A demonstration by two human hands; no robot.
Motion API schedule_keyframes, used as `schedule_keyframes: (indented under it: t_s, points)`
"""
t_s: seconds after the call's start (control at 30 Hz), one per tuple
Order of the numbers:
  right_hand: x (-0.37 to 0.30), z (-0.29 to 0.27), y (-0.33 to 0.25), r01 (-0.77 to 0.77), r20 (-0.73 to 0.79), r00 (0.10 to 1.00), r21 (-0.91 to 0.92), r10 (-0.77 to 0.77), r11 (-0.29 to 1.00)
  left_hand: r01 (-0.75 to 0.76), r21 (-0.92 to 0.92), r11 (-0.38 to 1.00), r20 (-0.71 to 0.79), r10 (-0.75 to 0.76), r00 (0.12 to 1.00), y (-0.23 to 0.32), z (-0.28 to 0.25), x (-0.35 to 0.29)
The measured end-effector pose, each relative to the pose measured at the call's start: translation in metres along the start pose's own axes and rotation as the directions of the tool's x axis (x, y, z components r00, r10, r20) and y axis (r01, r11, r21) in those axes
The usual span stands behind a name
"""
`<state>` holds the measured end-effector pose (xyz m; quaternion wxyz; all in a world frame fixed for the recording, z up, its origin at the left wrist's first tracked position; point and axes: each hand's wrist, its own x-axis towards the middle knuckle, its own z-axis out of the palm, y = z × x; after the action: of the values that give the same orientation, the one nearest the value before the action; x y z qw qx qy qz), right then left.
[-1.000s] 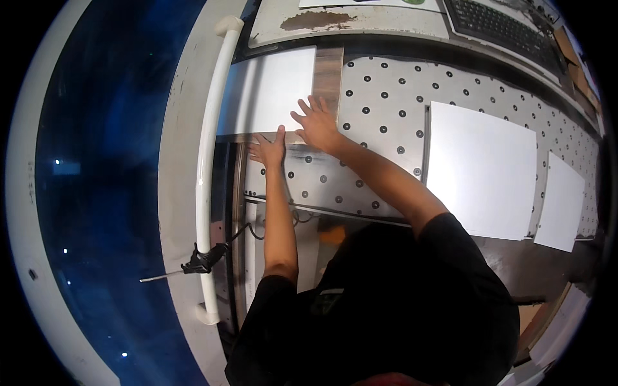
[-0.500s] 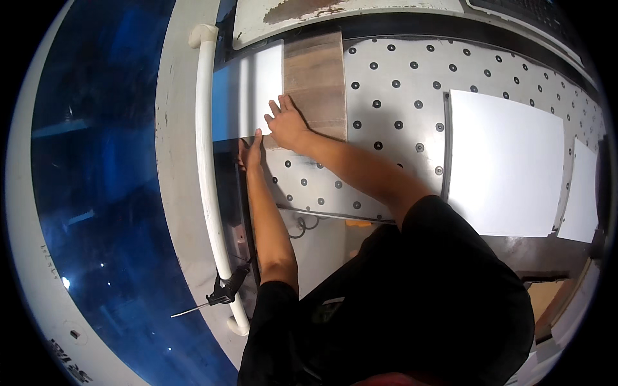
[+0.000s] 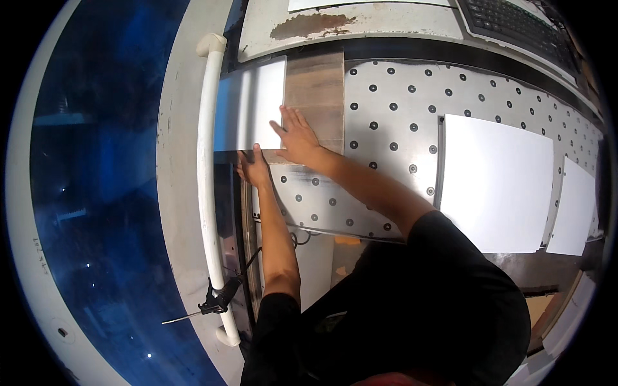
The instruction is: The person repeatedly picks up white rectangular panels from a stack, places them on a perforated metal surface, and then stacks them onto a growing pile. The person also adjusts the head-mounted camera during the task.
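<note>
A white sheet (image 3: 262, 96) lies on a brown wood-grain board (image 3: 315, 96), its left part tinted blue beside the white bar. My right hand (image 3: 299, 138) rests flat with fingers spread over the sheet's right edge and the board, the thumb reaching onto the sheet. At the near edge of the sheet is my left hand (image 3: 255, 170), thumb up against that edge and apart from the fingers. Those fingers are partly hidden at the table's left side. I see nothing wrapped in either hand.
A metal table (image 3: 360, 170) dotted with black studs spreads to the right, bearing a large white sheet (image 3: 496, 183) and a narrower one (image 3: 573, 206). Along the left runs a white handle bar (image 3: 209, 161) on a machine with a blue window (image 3: 109, 193). A keyboard (image 3: 518, 32) sits far right.
The whole scene sits lower in the picture as my view has shifted. My right fingers have moved slightly rightward, from the sheet's edge onto the board. My left hand stays at the near edge.
</note>
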<state>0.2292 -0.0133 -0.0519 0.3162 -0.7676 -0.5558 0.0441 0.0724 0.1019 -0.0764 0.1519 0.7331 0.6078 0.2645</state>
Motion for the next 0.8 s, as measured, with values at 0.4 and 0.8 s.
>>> schedule_keyframes:
  t_s: [0.4,0.8]
  points:
    - [0.001,-0.005,-0.001,-0.024,0.036,0.999,0.008,0.024,1.000,0.005,0.125,0.992,0.144,-0.023,0.989,-0.015,0.005,0.003]
    - [0.007,-0.008,0.002,0.009,0.056,0.998,0.044,-0.012,0.999,0.028,0.162,0.986,0.152,-0.052,0.987,0.004,0.001,-0.001]
